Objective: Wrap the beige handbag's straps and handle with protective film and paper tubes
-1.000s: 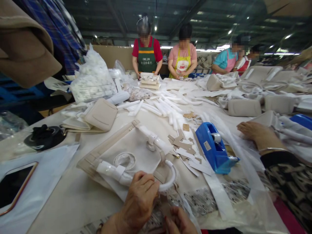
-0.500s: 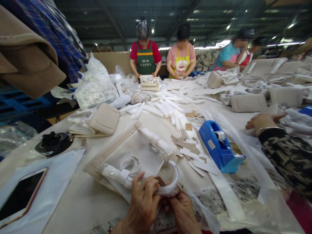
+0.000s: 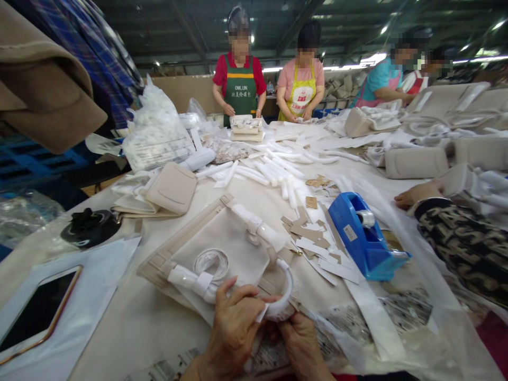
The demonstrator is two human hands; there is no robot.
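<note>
White-wrapped handle curves near the counter's front edge, with bare room to its left and a dispenser well right. Left hand and right hand fingers are closed on its lower end.

**Dark-roofed workshop, one long table**

A dark roof of steel beams spans overhead, with strip lights glowing toward the right. A brown cardboard partition stands at the far end. The long work table wears cream cloth. Blue pallets sit at left.
</note>
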